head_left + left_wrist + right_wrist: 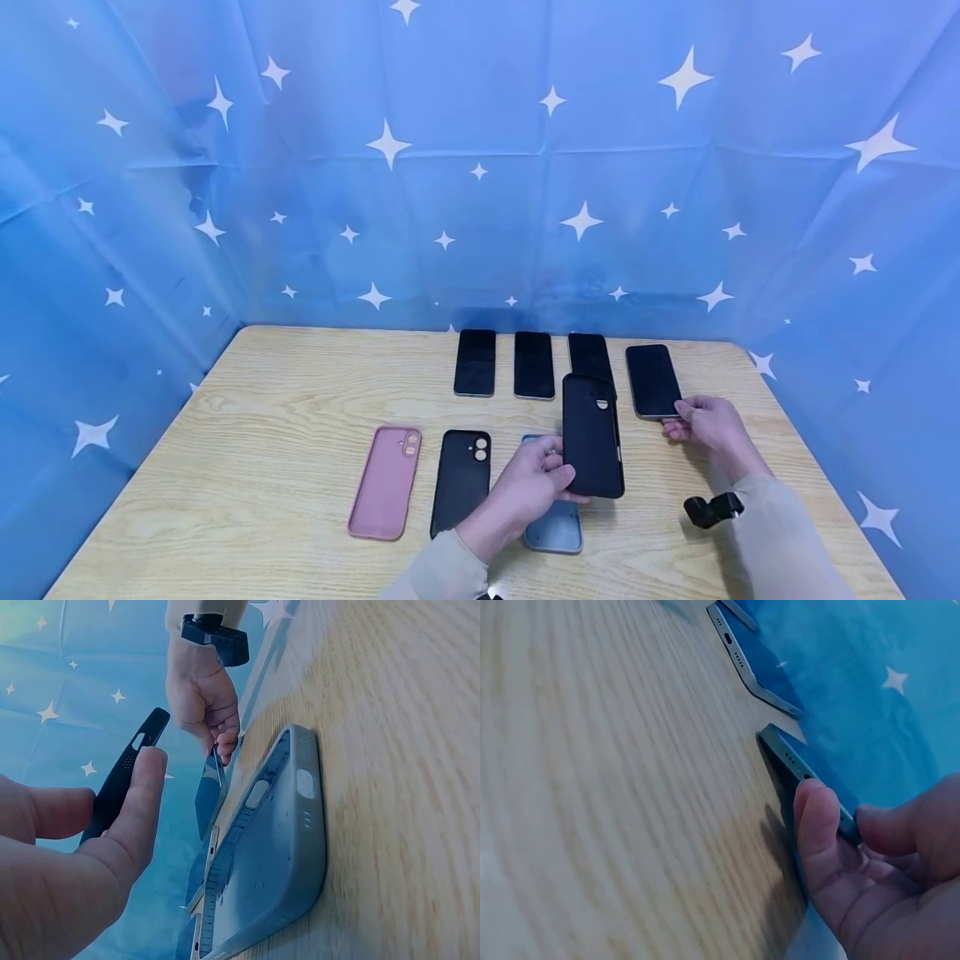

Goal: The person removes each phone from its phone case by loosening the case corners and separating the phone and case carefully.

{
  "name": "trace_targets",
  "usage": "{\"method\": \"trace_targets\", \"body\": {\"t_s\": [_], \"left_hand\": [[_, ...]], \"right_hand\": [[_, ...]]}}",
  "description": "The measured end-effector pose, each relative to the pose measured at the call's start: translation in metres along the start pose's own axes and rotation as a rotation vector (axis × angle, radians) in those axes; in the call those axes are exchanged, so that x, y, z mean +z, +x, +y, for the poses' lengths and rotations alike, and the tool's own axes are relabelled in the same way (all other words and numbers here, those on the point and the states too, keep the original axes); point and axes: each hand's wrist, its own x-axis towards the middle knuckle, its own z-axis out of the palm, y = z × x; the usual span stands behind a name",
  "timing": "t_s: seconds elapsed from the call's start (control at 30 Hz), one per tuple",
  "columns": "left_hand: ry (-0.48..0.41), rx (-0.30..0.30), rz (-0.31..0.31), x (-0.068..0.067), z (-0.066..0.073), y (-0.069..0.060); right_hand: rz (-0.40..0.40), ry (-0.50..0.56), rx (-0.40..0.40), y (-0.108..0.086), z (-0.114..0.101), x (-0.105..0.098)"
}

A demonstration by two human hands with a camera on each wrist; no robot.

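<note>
My left hand holds a black phone case above the table, its thumb on the inner face and fingers behind. In the left wrist view that case is seen edge-on between thumb and fingers. My right hand pinches the near right corner of a dark-screened phone. The right wrist view shows the phone's port edge tilted up off the wood, thumb on top and fingertips at the edge. Below the held case lies a blue phone case, partly covered by the left hand.
A pink phone case and another black phone case lie on the wooden table at left. Three more phones, a left one, a middle one and a partly covered one, lie along the back. A starry blue curtain hangs behind.
</note>
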Motion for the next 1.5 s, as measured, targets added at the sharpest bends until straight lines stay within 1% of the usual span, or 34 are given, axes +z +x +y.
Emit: {"method": "trace_targets", "body": {"t_s": [0.2, 0.37, 0.53, 0.67, 0.83, 1.0, 1.2, 1.27, 1.4, 1.5], "left_hand": [[0.011, 0.002, 0.009, 0.001, 0.0, -0.001], [0.005, 0.0, 0.016, 0.002, 0.0, -0.001], [0.016, -0.015, 0.028, 0.002, 0.0, -0.001], [0.015, -0.02, 0.03, 0.003, 0.0, -0.002], [0.012, -0.031, 0.026, 0.003, 0.0, -0.001], [0.034, -0.053, 0.026, 0.004, 0.0, -0.001], [0.041, -0.043, 0.011, 0.006, 0.0, -0.002], [0.048, -0.045, 0.008, 0.006, 0.0, -0.003], [0.075, -0.064, 0.01, 0.008, 0.0, -0.004], [0.093, -0.081, 0.011, 0.009, 0.0, -0.005]], "right_hand": [[0.029, -0.001, 0.051, 0.008, -0.005, 0.0], [0.056, 0.022, 0.087, 0.013, -0.009, 0.003], [0.102, 0.041, 0.105, 0.016, -0.011, 0.004], [0.146, 0.033, 0.12, 0.018, -0.011, 0.004], [0.168, 0.02, 0.131, 0.022, -0.009, 0.004], [0.168, 0.004, 0.141, 0.024, -0.012, 0.002], [0.153, 0.021, 0.142, 0.023, -0.012, -0.002], [0.139, 0.05, 0.14, 0.023, -0.012, -0.003], [0.101, 0.072, 0.128, 0.021, -0.013, -0.005], [0.068, 0.049, 0.119, 0.018, -0.016, -0.007]]}}
